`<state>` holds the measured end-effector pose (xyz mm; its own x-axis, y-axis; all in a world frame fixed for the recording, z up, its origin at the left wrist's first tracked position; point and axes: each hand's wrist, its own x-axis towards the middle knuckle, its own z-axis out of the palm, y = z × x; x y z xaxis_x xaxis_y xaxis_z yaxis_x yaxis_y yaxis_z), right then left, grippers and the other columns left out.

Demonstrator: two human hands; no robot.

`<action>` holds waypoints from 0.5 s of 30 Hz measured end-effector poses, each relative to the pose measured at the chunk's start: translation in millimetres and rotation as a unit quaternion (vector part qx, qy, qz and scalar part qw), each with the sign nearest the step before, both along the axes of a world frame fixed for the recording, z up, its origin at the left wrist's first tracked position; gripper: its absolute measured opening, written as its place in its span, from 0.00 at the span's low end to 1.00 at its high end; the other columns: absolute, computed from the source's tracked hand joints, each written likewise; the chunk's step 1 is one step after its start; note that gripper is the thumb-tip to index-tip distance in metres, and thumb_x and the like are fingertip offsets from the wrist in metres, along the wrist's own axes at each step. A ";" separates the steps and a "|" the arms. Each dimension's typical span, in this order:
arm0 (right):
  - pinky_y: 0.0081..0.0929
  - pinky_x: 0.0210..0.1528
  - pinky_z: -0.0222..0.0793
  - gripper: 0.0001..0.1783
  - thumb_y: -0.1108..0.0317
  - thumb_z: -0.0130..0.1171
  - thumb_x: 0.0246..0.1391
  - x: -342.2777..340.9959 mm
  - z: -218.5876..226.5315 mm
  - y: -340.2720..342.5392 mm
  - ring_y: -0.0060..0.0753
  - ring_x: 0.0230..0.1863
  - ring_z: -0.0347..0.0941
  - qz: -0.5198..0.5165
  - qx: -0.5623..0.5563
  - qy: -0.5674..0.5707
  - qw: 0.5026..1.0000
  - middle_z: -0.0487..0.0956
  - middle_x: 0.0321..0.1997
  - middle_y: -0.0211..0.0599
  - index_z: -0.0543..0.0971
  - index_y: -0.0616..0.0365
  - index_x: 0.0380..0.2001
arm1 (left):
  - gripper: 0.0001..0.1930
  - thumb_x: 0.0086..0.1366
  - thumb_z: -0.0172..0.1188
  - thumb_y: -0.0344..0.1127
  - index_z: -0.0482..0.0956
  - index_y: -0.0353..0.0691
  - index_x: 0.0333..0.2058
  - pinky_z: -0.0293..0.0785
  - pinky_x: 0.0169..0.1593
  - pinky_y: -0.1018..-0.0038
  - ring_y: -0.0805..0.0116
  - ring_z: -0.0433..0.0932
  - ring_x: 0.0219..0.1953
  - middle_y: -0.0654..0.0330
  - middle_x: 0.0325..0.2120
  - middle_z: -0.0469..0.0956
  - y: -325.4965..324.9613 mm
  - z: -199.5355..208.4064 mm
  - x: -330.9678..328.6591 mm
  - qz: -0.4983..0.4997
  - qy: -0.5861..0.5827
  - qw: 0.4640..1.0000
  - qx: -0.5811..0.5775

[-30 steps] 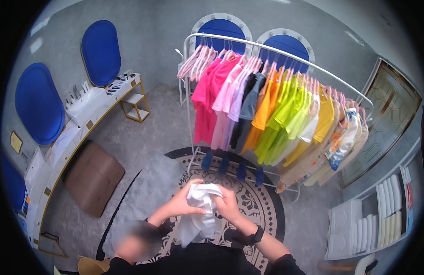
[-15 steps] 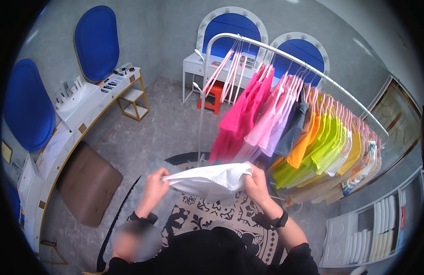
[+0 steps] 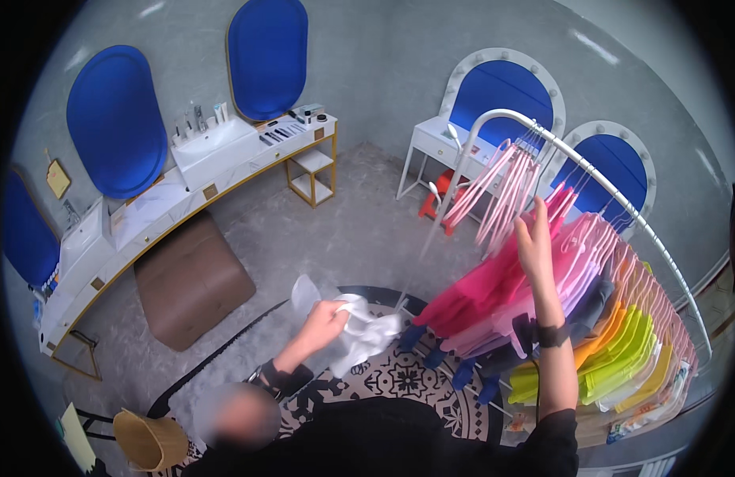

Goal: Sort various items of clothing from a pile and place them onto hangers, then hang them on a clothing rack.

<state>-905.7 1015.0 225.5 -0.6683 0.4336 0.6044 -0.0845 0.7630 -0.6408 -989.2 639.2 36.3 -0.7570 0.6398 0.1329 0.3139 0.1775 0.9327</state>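
Observation:
My left hand is closed on a white garment, which hangs crumpled and loose over the patterned rug. What sort of garment it is, the folds hide. My right hand is raised at the clothes rack, fingers stretched out and holding nothing visible. It overlaps the hot-pink clothes in the picture; whether it touches them I cannot tell. Just left of its fingers hang several bare pink hangers, bunched at the rack's near-left end. Further right hang lilac, dark grey, orange and lime-green clothes.
Beneath the rack lies the black-and-beige patterned rug. To the left are a long white counter with basins, a brown padded bench and a wicker basket. A white dressing table and red stool stand behind the rack.
My right hand has let go of the white garment and risen to the rack by the hangers. The garment, once stretched between both hands, now hangs from my left. The view has turned left.

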 end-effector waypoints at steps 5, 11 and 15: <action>0.48 0.36 0.72 0.33 0.74 0.47 0.56 -38.7 -12.7 23.4 0.61 0.36 0.78 -0.049 0.103 -0.061 0.992 0.77 0.34 0.65 0.53 0.65 0.64 | 0.10 0.63 0.47 0.28 0.76 0.30 0.28 0.64 0.27 0.78 0.82 0.67 0.24 0.70 0.19 0.72 -35.4 12.2 -2.8 0.102 -0.054 0.991 0.068; 0.34 0.39 0.73 0.33 0.65 0.54 0.58 -59.0 -11.7 28.4 0.40 0.36 0.79 -0.070 -0.052 -0.064 0.994 0.79 0.32 0.45 0.56 0.65 0.62 | 0.10 0.60 0.46 0.27 0.76 0.29 0.27 0.65 0.28 0.77 0.80 0.69 0.24 0.68 0.19 0.73 -57.4 24.8 -4.2 0.117 -0.045 0.992 0.017; 0.36 0.38 0.73 0.36 0.71 0.55 0.53 -75.4 -21.3 36.7 0.41 0.35 0.78 -0.106 -0.026 -0.068 0.992 0.78 0.33 0.45 0.53 0.63 0.64 | 0.11 0.61 0.47 0.29 0.78 0.30 0.27 0.65 0.26 0.77 0.80 0.70 0.23 0.67 0.17 0.73 -60.7 27.8 3.2 0.063 -0.058 0.995 -0.046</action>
